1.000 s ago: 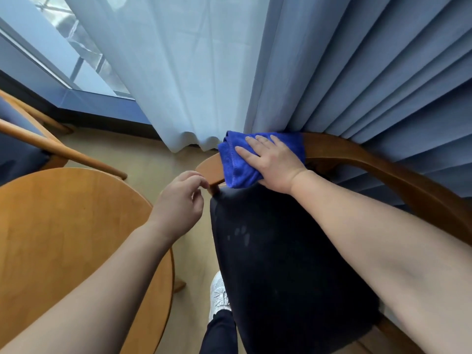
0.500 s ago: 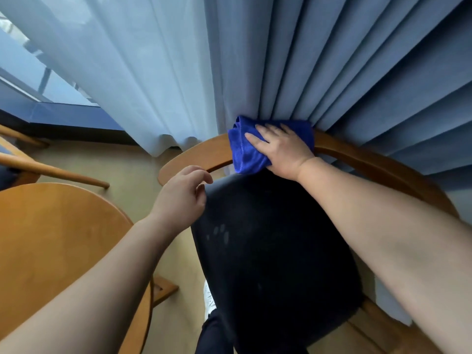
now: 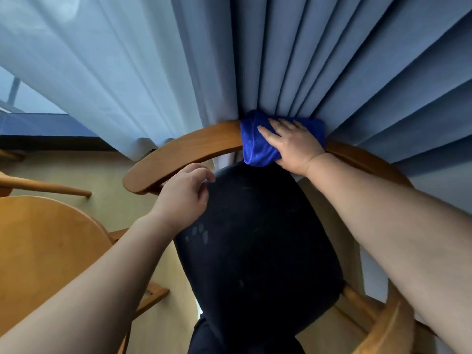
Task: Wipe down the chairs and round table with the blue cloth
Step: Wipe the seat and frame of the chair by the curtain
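A wooden chair with a curved back rail and a dark seat cushion stands in front of me against the curtains. My right hand presses a folded blue cloth flat onto the top of the back rail, fingers spread over it. My left hand hovers with loosely curled fingers over the left end of the rail and the cushion's edge, holding nothing. The round wooden table lies at the lower left.
Blue curtains and a sheer white curtain hang directly behind the chair, touching the rail. A second chair's wooden arm shows at the left edge. Beige floor lies between table and chair.
My right hand and the cloth have slid rightward along the back rail, leaving more of the rail's left end bare. My view has shifted right and closer; my left hand stays near the rail's end.
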Available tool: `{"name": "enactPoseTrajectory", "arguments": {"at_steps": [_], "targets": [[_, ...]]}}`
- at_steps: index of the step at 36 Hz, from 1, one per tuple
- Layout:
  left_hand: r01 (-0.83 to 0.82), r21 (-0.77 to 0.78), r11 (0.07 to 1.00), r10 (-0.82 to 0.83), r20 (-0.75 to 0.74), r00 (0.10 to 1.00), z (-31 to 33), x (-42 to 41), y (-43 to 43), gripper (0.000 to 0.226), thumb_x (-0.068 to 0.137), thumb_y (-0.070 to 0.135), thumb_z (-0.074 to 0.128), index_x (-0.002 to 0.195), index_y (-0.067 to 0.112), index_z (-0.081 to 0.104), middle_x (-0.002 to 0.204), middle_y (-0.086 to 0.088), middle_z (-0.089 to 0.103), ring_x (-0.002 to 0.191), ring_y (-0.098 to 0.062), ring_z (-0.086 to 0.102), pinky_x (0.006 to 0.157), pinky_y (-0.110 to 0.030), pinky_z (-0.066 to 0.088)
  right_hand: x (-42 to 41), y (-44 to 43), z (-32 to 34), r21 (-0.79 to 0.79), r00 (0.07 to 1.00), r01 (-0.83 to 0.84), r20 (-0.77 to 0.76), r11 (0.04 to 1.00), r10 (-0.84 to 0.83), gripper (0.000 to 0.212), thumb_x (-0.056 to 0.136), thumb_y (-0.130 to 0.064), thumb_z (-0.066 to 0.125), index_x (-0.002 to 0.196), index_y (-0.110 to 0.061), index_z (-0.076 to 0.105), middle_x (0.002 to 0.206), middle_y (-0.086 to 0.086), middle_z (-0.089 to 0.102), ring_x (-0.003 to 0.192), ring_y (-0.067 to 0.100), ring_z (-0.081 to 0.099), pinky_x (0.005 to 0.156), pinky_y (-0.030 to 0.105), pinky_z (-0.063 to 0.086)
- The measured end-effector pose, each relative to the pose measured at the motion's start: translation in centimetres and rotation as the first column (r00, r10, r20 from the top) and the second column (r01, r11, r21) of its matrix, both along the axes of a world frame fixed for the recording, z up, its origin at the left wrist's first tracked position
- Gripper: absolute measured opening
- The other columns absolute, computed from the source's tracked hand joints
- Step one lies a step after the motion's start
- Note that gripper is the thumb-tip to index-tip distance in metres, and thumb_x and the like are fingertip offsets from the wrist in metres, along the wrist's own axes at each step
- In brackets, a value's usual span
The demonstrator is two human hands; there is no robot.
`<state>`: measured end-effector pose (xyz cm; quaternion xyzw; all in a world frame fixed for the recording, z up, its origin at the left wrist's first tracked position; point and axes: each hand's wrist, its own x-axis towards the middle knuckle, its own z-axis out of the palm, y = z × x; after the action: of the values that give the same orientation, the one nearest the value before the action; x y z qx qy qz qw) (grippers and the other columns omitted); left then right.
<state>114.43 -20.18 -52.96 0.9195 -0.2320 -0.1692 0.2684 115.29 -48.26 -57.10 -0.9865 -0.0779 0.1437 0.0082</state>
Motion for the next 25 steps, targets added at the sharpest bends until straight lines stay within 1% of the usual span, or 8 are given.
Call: {"name": "enactPoseTrajectory", "arguments": {"at_steps": [4,8,12,15,19,21,23,25], "targets": [[0.041,-0.002,0.999,-0.041,0.022,0.999,-0.1,-0.3,-1.4,0.02,0.085,0.008,0.056,0.098,0.02,0.064,0.11,0.006,0.057,0.095,-0.013,0.056,0.08,-0.025,0.043,-1.2,-1.3,0.2,-0.008,0.999,0.03,-0.022,1.0,-0.03,0.082,0.088,-0.025,0.062,0.155,-0.023,0.014,0.16,0.014,0.017,0.145,0.032,0.02,0.117,0.045,0.014],[0.065,0.003,0.998,-0.065,0.019,0.998,0.0,-0.8,-2.9,0.02,0.086,0.008,0.055,0.099,0.02,0.064,0.109,0.008,0.056,0.094,-0.007,0.05,0.08,-0.022,0.038,-2.3,-2.8,0.3,-0.021,0.997,0.058,-0.04,0.998,-0.058,0.083,0.088,-0.028,0.063,0.155,-0.023,0.014,0.159,0.014,0.017,0.144,0.032,0.021,0.116,0.046,0.018],[0.094,-0.027,0.995,-0.093,0.031,0.995,-0.2,-1.3,-4.1,0.02,0.085,0.007,0.055,0.096,0.023,0.062,0.108,0.007,0.057,0.094,-0.012,0.055,0.08,-0.028,0.045,-3.3,-4.2,0.6,-0.071,0.995,0.085,-0.049,0.994,-0.089,0.085,0.087,-0.032,0.063,0.155,-0.023,0.013,0.159,0.013,0.018,0.143,0.032,0.024,0.116,0.047,0.02],[0.112,-0.027,0.993,-0.11,0.044,0.993,-0.2,-1.9,-5.0,0.021,0.084,0.008,0.054,0.096,0.023,0.063,0.106,0.007,0.058,0.094,-0.014,0.057,0.082,-0.032,0.048,-4.2,-5.1,1.1,-0.111,0.991,0.112,-0.066,0.988,-0.12,0.081,0.089,-0.033,0.059,0.154,-0.023,0.012,0.158,0.014,0.019,0.142,0.032,0.025,0.116,0.047,0.02],[0.123,-0.04,0.992,-0.12,0.069,0.99,0.0,-2.8,-6.3,0.022,0.083,0.006,0.054,0.095,0.021,0.064,0.105,0.006,0.059,0.094,-0.013,0.057,0.082,-0.027,0.044,-5.4,-6.4,1.8,-0.154,0.985,0.152,-0.061,0.976,-0.163,0.078,0.089,-0.029,0.057,0.154,-0.021,0.015,0.155,0.014,0.025,0.138,0.034,0.03,0.114,0.049,0.024],[0.132,-0.05,0.99,-0.128,0.082,0.988,0.2,-3.3,-6.9,0.021,0.083,0.005,0.054,0.095,0.019,0.065,0.104,0.006,0.059,0.089,-0.012,0.056,0.079,-0.023,0.04,-5.9,-7.1,2.4,-0.163,0.979,0.176,-0.07,0.971,-0.189,0.079,0.087,-0.03,0.058,0.153,-0.021,0.017,0.152,0.014,0.031,0.134,0.035,0.034,0.111,0.049,0.027],[0.142,-0.048,0.989,-0.137,0.096,0.986,0.6,-3.9,-7.6,0.021,0.083,0.004,0.054,0.095,0.018,0.065,0.104,0.006,0.059,0.082,-0.008,0.05,0.077,-0.02,0.037,-6.5,-7.8,2.9,-0.16,0.974,0.201,-0.074,0.966,-0.215,0.081,0.084,-0.032,0.061,0.153,-0.021,0.018,0.147,0.014,0.036,0.128,0.036,0.04,0.106,0.048,0.033],[0.153,-0.052,0.987,-0.147,0.107,0.983,1.0,-4.4,-8.2,0.021,0.084,0.003,0.054,0.096,0.016,0.066,0.105,0.006,0.058,0.081,-0.005,0.047,0.076,-0.018,0.035,-7.0,-8.5,3.3,-0.146,0.967,0.229,-0.076,0.962,-0.242,0.082,0.083,-0.034,0.063,0.152,-0.02,0.02,0.142,0.014,0.041,0.123,0.037,0.044,0.099,0.047,0.038]]}}
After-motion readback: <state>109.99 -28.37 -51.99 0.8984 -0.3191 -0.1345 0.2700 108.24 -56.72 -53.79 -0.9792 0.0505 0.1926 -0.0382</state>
